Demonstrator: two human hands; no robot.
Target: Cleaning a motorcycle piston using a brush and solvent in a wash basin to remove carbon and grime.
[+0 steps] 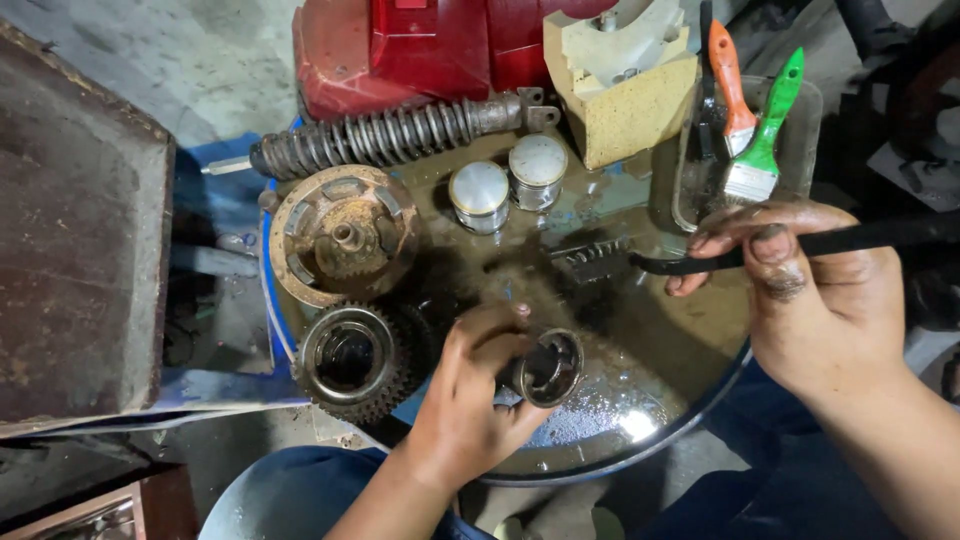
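Oily drum top (640,340): left hand (470,400) grips piston (545,368); right hand (810,290) grips, seemingly, black brush (700,258).

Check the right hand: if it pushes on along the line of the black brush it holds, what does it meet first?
The right hand points the black brush leftward. Its bristle head already sits over the oily drum top; further along lies the rusty clutch hub, though depth is unclear.

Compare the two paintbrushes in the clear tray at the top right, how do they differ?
The orange-handled brush lies left of the green-handled brush in the clear tray. The orange one runs nearly straight up and down; the green one leans, its handle tipped to the right. The green one's pale bristles show plainly; the orange one's are mostly hidden. Both are flat brushes with metal ferrules, bristle ends toward the person, and neither hand touches them.
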